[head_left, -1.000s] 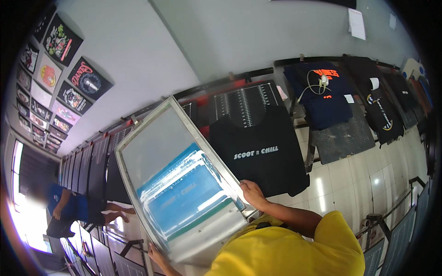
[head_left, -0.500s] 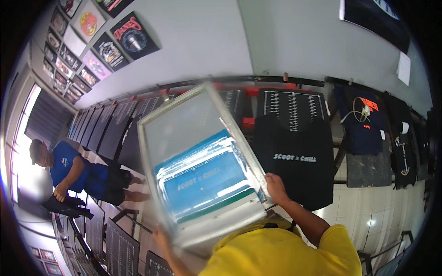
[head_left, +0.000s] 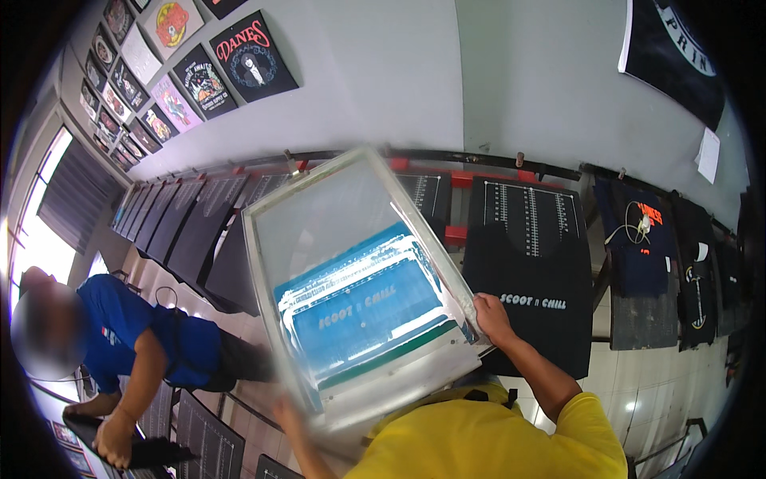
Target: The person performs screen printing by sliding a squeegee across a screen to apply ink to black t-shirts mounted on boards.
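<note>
Holding a framed screen [head_left: 359,299] in front of the body, tilted, its near edge just beside the yellow shirt [head_left: 495,439]. The right hand [head_left: 492,317] is closed around the metal rim [head_left: 428,241] on the right side, toward the near corner. The left hand [head_left: 289,415], blurred, lies at the near left corner; how far it is closed, and whether it bears weight, cannot be told. A blue panel [head_left: 351,339] edged with white smears [head_left: 363,275] covers part of the mesh [head_left: 319,223]. To the right, a black garment [head_left: 550,343] lies on a dark board [head_left: 515,207]; to the left, a co-worker [head_left: 120,311] in blue handles dark cloth [head_left: 155,453].

Sound practice, judged from this pose: grip only the metal rim, so that fingers avoid the mesh and white smears; share the load between both hands, since a one-sided hold could let the framed screen twist; hold its face away from the yellow shirt; and leave a margin between its corners and both black garment and co-worker.
</note>
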A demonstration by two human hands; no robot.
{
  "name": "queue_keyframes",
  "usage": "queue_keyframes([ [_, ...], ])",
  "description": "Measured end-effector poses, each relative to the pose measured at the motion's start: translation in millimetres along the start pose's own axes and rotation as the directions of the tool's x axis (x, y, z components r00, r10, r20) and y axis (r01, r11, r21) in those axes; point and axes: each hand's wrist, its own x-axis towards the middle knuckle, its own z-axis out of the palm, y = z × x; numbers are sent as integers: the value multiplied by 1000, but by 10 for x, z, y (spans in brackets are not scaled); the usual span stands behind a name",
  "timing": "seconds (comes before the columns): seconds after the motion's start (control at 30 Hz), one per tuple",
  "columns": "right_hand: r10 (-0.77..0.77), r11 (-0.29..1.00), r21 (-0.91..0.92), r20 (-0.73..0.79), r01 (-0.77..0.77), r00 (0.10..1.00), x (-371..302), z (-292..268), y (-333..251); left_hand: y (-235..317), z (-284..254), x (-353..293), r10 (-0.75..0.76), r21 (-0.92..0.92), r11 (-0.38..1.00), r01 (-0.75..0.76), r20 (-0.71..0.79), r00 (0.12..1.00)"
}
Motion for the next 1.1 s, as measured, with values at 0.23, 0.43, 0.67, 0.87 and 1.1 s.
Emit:
queue_keyframes([
  [0.23, -180, 983, 37, 104, 177, 978, 596, -84, 78, -50, 278, -381, 24, -112, 993, -31, -57, 998],
  [0.43, -208, 978, 42, 221, 204, 953, 1058, -201, 112, -6, 642, -818, 89, -58, 992, -111, -295, 951],
  [0.67, -220, 975, 103, 351, 196, 910, 1548, -355, 149, 78, 905, -1280, 78, 56, 996, -62, -365, 928],
  [0.87, -263, 965, 117, 418, 236, 869, 1881, -391, 299, 224, 1135, -1542, 40, 78, 997, -11, -386, 922],
  [1.1, -217, 976, 117, 468, 183, 857, 2165, -495, 265, 369, 1529, -1543, -58, 11, 998, 67, -363, 930],
])
